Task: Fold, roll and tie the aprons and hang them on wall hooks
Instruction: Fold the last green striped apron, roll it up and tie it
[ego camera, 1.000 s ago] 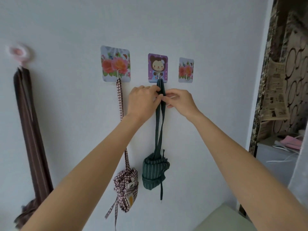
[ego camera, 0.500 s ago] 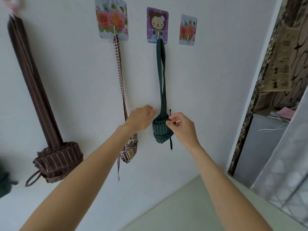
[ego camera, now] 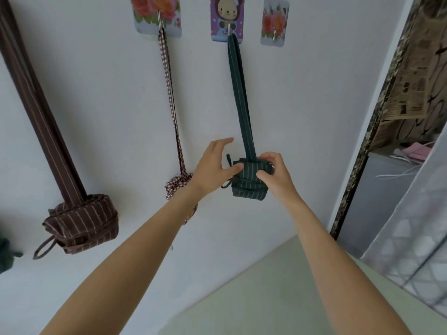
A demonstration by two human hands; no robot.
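The left arm covers most of the checked apron roll (ego camera: 177, 187), and the brown striped apron roll (ego camera: 82, 222) hangs from a hook cut off at the top. The green striped apron roll (ego camera: 250, 183) hangs by its strap from the bear hook (ego camera: 227, 19) on the wall. The right hand (ego camera: 273, 171) has a curled grip on its top, while the left hand (ego camera: 212, 165) touches its side with a thumb, fingers spread wide.

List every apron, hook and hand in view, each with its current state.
green striped apron: rolled, hanging by strap from bear hook
checked apron: bundled, hanging from flower hook
brown striped apron: rolled, hanging; its hook out of view
small flower hook: empty
left hand: thumb touching green bundle
right hand: gripping green bundle
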